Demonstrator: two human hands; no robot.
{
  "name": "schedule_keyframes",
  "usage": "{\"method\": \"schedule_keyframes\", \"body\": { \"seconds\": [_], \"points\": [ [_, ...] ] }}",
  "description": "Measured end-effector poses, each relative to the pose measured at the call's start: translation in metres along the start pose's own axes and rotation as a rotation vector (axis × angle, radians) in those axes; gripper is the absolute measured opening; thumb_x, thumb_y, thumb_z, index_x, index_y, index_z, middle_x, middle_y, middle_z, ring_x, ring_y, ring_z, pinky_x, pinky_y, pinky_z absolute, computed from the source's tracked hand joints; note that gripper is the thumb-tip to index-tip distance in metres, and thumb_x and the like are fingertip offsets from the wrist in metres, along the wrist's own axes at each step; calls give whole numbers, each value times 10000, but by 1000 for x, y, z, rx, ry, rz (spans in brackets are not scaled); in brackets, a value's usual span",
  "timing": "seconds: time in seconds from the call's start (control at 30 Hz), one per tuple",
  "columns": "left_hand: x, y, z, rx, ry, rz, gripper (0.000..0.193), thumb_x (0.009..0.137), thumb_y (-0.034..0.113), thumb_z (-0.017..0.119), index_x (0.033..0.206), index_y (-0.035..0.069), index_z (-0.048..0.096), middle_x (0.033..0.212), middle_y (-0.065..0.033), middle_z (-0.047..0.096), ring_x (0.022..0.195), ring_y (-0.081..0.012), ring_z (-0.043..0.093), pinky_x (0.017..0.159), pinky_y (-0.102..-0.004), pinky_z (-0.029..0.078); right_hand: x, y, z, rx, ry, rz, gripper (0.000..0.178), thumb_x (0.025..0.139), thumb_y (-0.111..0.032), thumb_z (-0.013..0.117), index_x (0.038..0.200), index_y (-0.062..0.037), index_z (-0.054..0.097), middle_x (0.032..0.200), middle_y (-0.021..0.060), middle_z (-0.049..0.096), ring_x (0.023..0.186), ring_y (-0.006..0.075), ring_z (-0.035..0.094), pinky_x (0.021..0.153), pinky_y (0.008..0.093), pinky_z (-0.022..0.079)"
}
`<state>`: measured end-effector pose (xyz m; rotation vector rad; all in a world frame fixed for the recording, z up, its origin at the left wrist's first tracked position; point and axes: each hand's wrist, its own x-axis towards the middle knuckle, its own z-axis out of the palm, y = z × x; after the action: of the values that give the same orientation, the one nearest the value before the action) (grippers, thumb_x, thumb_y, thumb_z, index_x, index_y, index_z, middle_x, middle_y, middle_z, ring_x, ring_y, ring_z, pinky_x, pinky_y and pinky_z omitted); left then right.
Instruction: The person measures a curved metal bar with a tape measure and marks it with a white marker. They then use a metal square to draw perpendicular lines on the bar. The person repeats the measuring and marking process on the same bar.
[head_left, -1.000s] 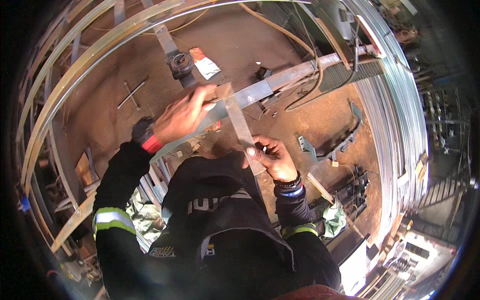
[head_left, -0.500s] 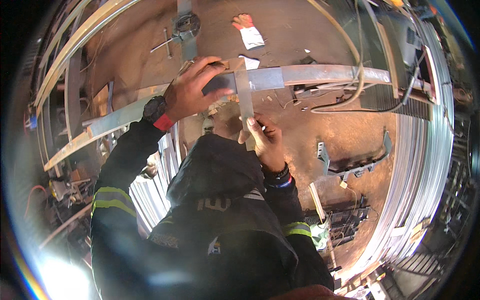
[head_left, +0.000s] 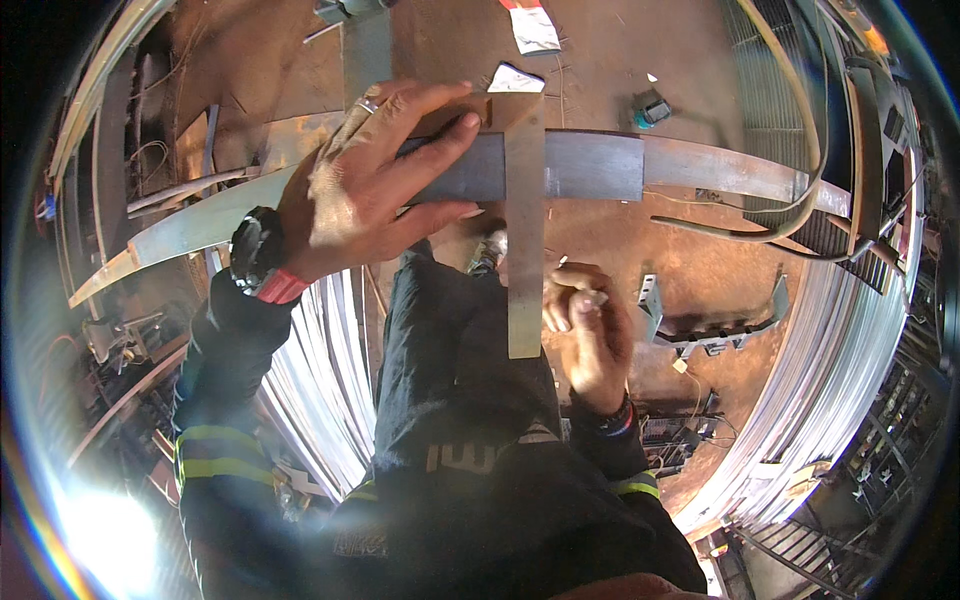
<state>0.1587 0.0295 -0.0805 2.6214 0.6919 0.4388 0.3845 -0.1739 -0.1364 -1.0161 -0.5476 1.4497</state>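
A metal try square (head_left: 526,230) lies across a flat grey steel bar (head_left: 595,167), its long blade pointing toward me. The square's stock rests along the bar's far edge. My left hand (head_left: 370,180) bears on the stock with its fingertips, while its thumb lies over the bar's near edge. Right of the blade's near end is my right hand (head_left: 592,335), apart from the square. Its fingers are curled in a pinch; a small pale tip shows above them, too small to name.
A glove (head_left: 535,30) lies on the brown floor beyond the bar. A hose (head_left: 790,215) loops over the bar at right. Long metal strips (head_left: 790,390) are stacked at right, and more (head_left: 325,370) at left. A bracket-like metal piece (head_left: 715,335) sits right of my hand.
My right hand has let go of the square's blade and moved right and nearer to me. My left hand stays at the stock. The view has shifted, showing the bar larger.
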Motion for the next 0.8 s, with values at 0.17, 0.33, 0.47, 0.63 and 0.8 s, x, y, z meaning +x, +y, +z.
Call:
{"method": "schedule_keyframes", "body": {
  "seconds": [0.17,0.33,0.47,0.63,0.8],
  "points": [
    [0,-3,-1,6,-9,11,770,743,196,896,1425,11,589,1500,-224,482,1353,-426,497,1105,-493,439,-6,-7,-23,-206,237,-123,445,1118,-322,476,1262,70,630,1200,144,617,929,205,559,844,397,491],
    [2,-3,-5,-6,-26,13,773,731,185,897,1424,22,596,1513,-217,471,1361,-420,491,1107,-503,434,-10,-15,-36,-568,414,-194,576,1111,-443,457,1301,76,621,1134,108,602,958,173,539,858,368,482],
    [1,-5,-5,-10,-33,13,769,731,188,901,1417,19,599,1520,-217,464,1371,-422,482,1106,-506,435,-12,-22,-38,-613,369,-253,581,1072,-464,536,1255,78,637,1029,88,595,913,163,551,807,331,488],
    [1,-7,-3,-38,2,3,786,706,206,923,1404,23,611,1496,-216,493,1354,-417,505,1095,-496,448,-6,-36,-36,-723,336,-415,326,1021,-263,668,1115,47,706,1004,116,637,902,202,597,812,328,490],
    [0,-6,0,-98,40,-44,764,696,217,933,1377,34,639,1466,-210,525,1321,-403,544,1083,-483,464,7,-47,-26,-682,298,-473,247,999,-181,673,1090,45,711,988,125,645,886,196,605,780,319,480]
  ]
}}
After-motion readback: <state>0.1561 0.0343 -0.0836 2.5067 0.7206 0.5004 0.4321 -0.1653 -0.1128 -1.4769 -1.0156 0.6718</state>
